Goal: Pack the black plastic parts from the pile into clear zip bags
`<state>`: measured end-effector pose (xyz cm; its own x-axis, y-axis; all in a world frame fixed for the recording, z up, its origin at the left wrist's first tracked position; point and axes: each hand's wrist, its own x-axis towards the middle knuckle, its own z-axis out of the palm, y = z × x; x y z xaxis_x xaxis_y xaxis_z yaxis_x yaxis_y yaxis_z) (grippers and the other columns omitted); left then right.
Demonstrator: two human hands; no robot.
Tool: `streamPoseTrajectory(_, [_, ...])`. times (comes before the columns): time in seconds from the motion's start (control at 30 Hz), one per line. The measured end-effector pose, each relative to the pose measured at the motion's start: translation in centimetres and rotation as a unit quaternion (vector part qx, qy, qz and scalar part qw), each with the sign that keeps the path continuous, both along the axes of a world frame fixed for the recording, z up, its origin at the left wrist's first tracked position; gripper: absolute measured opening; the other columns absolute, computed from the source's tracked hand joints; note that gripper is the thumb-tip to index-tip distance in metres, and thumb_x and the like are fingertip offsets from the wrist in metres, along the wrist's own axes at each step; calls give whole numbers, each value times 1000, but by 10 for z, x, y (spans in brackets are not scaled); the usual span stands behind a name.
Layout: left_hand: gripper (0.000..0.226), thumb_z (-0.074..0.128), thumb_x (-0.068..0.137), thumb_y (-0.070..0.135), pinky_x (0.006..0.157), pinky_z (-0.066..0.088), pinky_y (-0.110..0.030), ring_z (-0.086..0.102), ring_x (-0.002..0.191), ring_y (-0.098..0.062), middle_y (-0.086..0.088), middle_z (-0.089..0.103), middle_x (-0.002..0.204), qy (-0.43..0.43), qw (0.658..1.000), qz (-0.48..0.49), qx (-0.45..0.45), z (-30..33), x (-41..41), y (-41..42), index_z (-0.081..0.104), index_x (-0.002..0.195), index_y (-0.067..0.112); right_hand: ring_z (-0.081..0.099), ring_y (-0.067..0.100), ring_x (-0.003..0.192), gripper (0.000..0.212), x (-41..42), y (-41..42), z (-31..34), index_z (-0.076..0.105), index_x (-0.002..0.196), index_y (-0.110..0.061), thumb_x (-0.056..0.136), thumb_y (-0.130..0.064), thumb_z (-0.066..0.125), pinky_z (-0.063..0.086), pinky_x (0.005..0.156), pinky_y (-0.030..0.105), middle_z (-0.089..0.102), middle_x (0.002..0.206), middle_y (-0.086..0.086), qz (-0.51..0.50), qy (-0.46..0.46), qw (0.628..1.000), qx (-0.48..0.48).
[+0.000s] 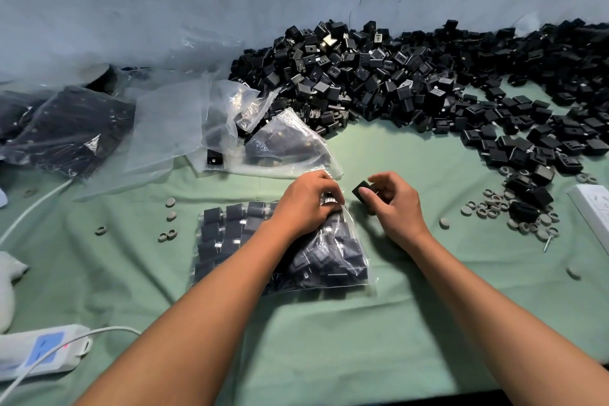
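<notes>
A clear zip bag (230, 241), packed with rows of black plastic parts, lies flat on the green cloth in front of me. My left hand (306, 204) rests on its far right corner, the fingers curled on the bag's mouth. Just right of the bag, my right hand (392, 201) pinches one black part (361, 190) between thumb and fingers. The big pile of black parts (395, 82) spreads along the wall from the centre to the far right.
Empty and partly filled clear bags (197, 122) lie at the back left, beside filled bags (69, 128). Grey rings and discs (494, 204) are scattered on the right and left. A white power strip (43, 353) sits near left, another white socket block (593, 204) at the right edge.
</notes>
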<state>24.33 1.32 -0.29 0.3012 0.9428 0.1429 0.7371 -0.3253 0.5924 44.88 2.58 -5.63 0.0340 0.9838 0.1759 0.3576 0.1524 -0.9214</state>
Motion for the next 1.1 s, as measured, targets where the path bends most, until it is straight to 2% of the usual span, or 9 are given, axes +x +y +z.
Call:
streamPoseTrajectory(0.13, [11,87,80,19,89,53,-42,64,94,-18,2,67,100,-22,1000,2,-14,0,-2,2,80,88,22,68,25,53,8,0,-4,1,74,94,-15,89,-17,80,57,60,38,75,74,8,47,31,998,-19])
streamPoseTrajectory(0.27, [15,88,77,10,88,55,-42,66,94,-17,2,69,99,-78,997,10,-26,4,-4,4,81,85,20,66,14,63,8,3,-12,9,79,97,-12,90,-14,78,53,60,28,77,79,11,77,99,989,-81])
streamPoseTrajectory(0.43, [20,86,76,5,80,54,-35,64,91,-15,5,68,94,-70,997,-21,28,14,-3,10,80,82,23,68,18,65,13,-9,-33,19,79,100,-11,89,-18,78,55,64,26,77,82,14,174,154,959,-163])
streamPoseTrajectory(0.53, [17,86,76,8,79,50,-32,62,94,-15,5,68,95,-33,997,-42,52,23,-5,13,80,82,23,69,19,66,13,-17,-34,28,79,91,-11,85,-21,83,55,61,30,77,82,16,180,106,966,-150])
streamPoseTrajectory(0.63, [15,88,76,11,82,51,-34,63,95,-16,4,68,96,-12,997,-54,57,28,-9,16,81,83,23,47,11,56,24,-22,-31,29,79,77,-14,74,-34,92,39,54,27,65,60,7,119,-18,990,-75])
streamPoseTrajectory(0.7, [15,89,76,12,83,51,-35,63,94,-17,4,69,96,-6,997,-58,59,30,-10,17,81,83,23,37,8,54,25,-27,-33,28,78,72,-15,75,-36,91,32,51,26,52,53,-3,116,-28,991,-57])
streamPoseTrajectory(0.9, [14,88,77,13,79,52,-34,62,92,-14,5,68,95,-9,996,-62,66,32,-12,18,81,83,23,48,4,52,16,-23,-30,40,80,82,-11,94,-17,73,38,49,20,65,60,-4,193,37,973,-123])
streamPoseTrajectory(1.0, [14,88,77,13,79,53,-37,62,92,-15,5,67,95,-7,996,-66,67,33,-11,19,81,83,23,63,21,54,18,-30,-34,44,78,87,-11,96,-3,64,45,47,23,72,67,13,217,85,964,-126])
streamPoseTrajectory(1.1, [13,88,77,14,79,53,-39,62,93,-15,5,67,97,-5,995,-64,71,34,-12,19,81,83,23,71,25,57,24,-36,-38,48,76,94,-15,99,-1,58,46,43,23,76,77,15,240,97,955,-147])
